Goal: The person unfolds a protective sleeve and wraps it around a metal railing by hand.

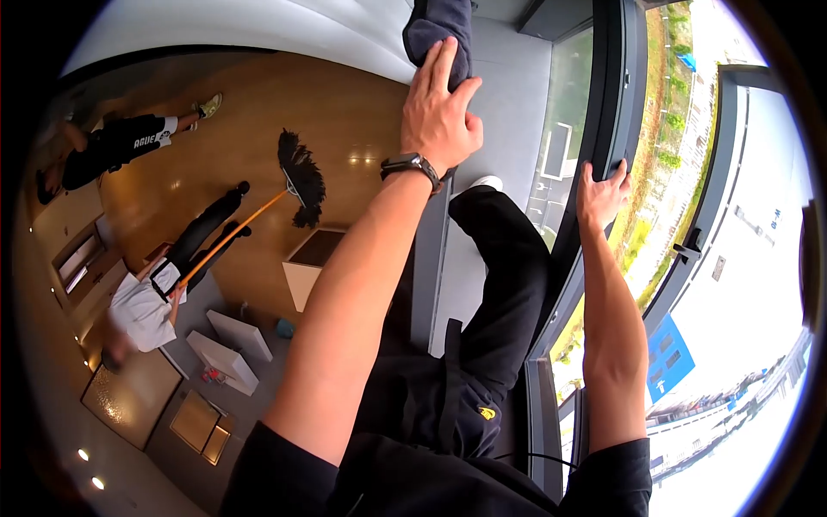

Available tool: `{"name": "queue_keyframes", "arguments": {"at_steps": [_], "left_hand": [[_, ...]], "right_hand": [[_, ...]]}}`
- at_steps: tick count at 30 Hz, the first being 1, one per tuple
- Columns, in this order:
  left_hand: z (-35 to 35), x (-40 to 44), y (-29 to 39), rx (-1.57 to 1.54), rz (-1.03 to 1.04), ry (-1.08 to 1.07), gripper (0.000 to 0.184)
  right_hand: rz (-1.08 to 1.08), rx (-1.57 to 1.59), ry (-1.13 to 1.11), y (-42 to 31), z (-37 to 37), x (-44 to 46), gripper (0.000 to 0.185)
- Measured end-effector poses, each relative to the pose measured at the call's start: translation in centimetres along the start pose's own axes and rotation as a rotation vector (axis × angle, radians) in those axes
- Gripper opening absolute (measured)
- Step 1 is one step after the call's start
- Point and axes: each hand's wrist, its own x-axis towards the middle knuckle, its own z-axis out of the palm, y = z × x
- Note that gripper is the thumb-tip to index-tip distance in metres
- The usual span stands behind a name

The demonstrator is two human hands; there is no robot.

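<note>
My left hand [441, 116], with a dark watch on the wrist, presses its fingers onto a folded dark grey cloth [439, 39] at the top of the view. Under and beside the cloth lies a light grey ledge [508, 95]. Over on the right, my right hand [603, 194] grips the dark window frame [594, 121], its thumb on the near side and its fingers curled round the edge. Part of those fingers is hidden behind the frame. My bent leg [500, 241] in black trousers is on the ledge between my arms.
An open window sash [689, 250] with a handle swings outward at the right, with the outdoors beyond. Far below left, a person in a white top [142, 310] holds a dark mop [301, 179]. Another person in black [121, 146] stands farther off. A box-like cabinet [314, 263] stands nearby.
</note>
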Motion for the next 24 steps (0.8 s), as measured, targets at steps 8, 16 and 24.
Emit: {"name": "queue_keyframes", "arguments": {"at_steps": [8, 16, 24], "left_hand": [[0.8, 3.0, -1.0, 0.018, 0.018, 0.055, 0.030], [1.1, 7.2, -2.1, 0.024, 0.042, 0.038, 0.025], [2.2, 15.2, -4.4, 0.049, 0.045, 0.078, 0.022]], "right_hand": [[0.014, -0.020, 0.008, -0.3, -0.2, 0.0, 0.080], [-0.016, 0.026, 0.082, -0.6, -0.4, -0.5, 0.078], [0.033, 0.140, 0.053, -1.5, -1.5, -0.6, 0.076]]}}
